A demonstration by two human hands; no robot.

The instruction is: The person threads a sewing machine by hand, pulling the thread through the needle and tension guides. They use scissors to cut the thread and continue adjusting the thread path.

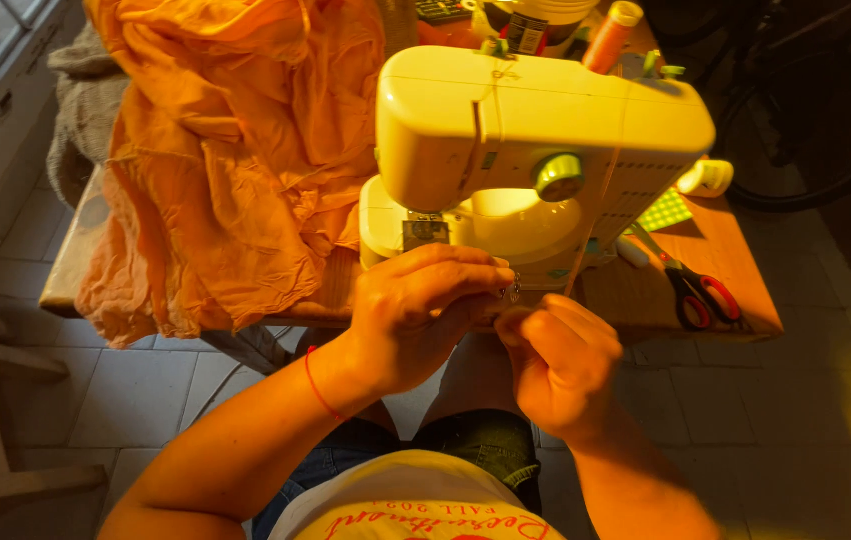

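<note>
Pinching a tiny, mostly hidden metal piece (pixel 512 291), left hand (pixel 415 315) and right hand (pixel 557 360) meet.

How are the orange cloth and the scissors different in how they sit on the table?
The orange cloth lies crumpled in a big heap at the left, spilling over the table edge; the scissors lie flat at the right, wholly on the tabletop. The cloth is far larger. Neither hand touches either.
</note>
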